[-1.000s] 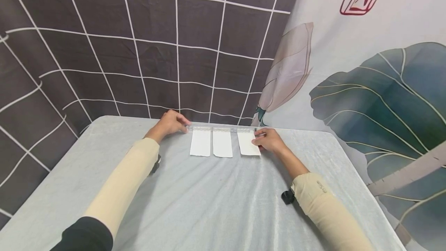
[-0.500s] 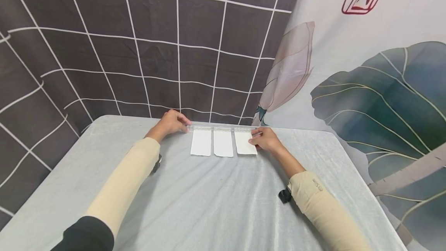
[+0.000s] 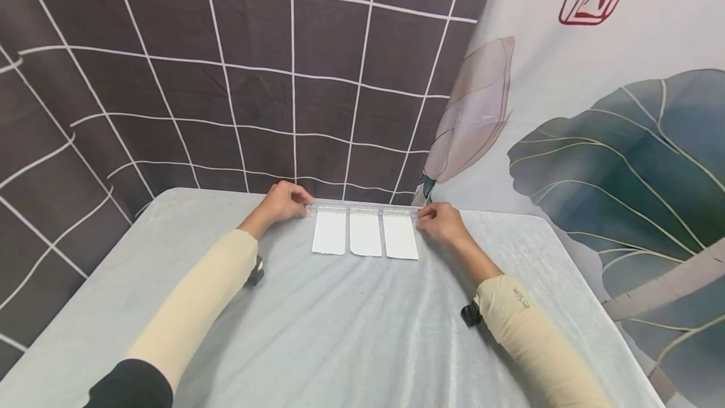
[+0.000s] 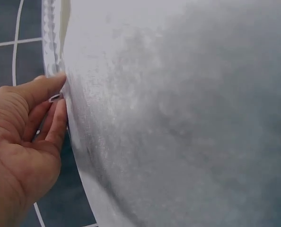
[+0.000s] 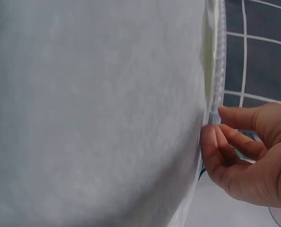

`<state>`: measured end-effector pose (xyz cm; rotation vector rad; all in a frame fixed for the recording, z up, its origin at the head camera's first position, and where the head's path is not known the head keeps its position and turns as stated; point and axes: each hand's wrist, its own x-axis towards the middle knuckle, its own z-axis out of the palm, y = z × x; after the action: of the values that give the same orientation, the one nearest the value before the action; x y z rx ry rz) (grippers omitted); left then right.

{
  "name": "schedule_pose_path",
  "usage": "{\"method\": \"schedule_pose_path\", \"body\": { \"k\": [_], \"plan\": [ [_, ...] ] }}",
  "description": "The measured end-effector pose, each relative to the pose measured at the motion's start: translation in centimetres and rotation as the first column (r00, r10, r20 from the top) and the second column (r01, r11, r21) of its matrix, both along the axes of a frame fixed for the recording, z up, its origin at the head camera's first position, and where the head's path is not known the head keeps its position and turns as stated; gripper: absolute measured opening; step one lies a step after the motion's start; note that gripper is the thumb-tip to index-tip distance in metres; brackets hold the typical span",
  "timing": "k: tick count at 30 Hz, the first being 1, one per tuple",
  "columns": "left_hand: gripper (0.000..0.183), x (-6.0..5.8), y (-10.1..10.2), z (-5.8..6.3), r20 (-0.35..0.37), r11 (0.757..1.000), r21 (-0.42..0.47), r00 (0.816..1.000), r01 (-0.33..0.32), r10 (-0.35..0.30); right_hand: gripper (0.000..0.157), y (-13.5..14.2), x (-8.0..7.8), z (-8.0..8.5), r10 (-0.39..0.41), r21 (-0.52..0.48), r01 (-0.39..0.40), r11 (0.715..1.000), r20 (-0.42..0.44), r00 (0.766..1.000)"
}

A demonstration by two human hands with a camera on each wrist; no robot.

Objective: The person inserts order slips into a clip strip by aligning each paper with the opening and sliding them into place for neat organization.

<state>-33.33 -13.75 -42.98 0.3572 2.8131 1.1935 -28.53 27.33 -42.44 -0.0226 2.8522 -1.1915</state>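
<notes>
A clear plastic strip [image 3: 365, 209] with a bumpy band lies along the far edge of the table. Three white paper slips hang from it toward me: a left slip [image 3: 329, 233], a middle slip [image 3: 365, 235] and a right slip [image 3: 401, 238]. My left hand [image 3: 283, 201] pinches the strip's left end between thumb and fingers. At the other end, my right hand [image 3: 443, 221] has thumb and fingertips closed on the strip's right end. Both wrist views show the strip edge-on: the strip [image 4: 49, 33] by the left thumb, the strip [image 5: 220, 61] by the right.
A pale grey velvety cloth [image 3: 362, 332] with soft folds covers the table. Behind the far edge hangs a dark curtain [image 3: 243, 99] with white grid lines. To the right is a white curtain [image 3: 538, 162] printed with large leaves.
My right hand has let go of the right paper slip and moved to the strip's right end. That slip now hangs straighter, evenly beside the others. The left hand keeps its place.
</notes>
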Motion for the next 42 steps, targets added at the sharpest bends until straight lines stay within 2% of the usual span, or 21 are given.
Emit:
{"method": "schedule_pose_path", "body": {
  "k": [3,7,10,15,24,31,42],
  "plan": [
    [0.031,0.4,0.5,0.1,-0.012,1.0,-0.005,1.0,-0.002,0.002,0.02,1.2,-1.4,-1.2,-0.015,0.032,0.017,0.999,-0.075,0.997],
    [0.032,0.4,0.6,0.0,-0.016,1.0,-0.018,1.0,-0.013,0.013,0.028,1.3,-1.8,-0.9,-0.014,0.054,0.019,0.998,-0.099,0.995],
    [0.032,0.5,0.5,0.0,-0.02,1.0,-0.024,1.0,-0.016,0.016,0.039,0.5,-1.2,0.4,0.004,0.057,0.0,0.998,-0.064,0.998],
    [0.032,0.6,0.3,0.2,-0.029,1.0,-0.028,1.0,-0.006,0.005,0.038,-0.3,-1.5,0.6,0.066,0.085,-0.061,0.994,-0.056,0.996],
    [0.03,0.7,0.4,0.3,-0.03,1.0,-0.015,1.0,-0.008,0.008,0.026,-0.7,-2.3,-0.1,0.081,0.153,-0.064,0.986,-0.107,0.991],
    [0.029,0.9,0.4,0.0,-0.017,1.0,-0.008,1.0,-0.008,0.008,0.024,-0.7,-2.0,-0.5,0.1,0.184,-0.073,0.98,-0.138,0.985],
    [0.028,0.8,0.6,0.0,-0.057,1.0,-0.023,0.998,-0.004,0.003,0.021,-0.6,-1.8,-0.8,0.09,0.198,-0.062,0.978,-0.137,0.986]
  ]
}}
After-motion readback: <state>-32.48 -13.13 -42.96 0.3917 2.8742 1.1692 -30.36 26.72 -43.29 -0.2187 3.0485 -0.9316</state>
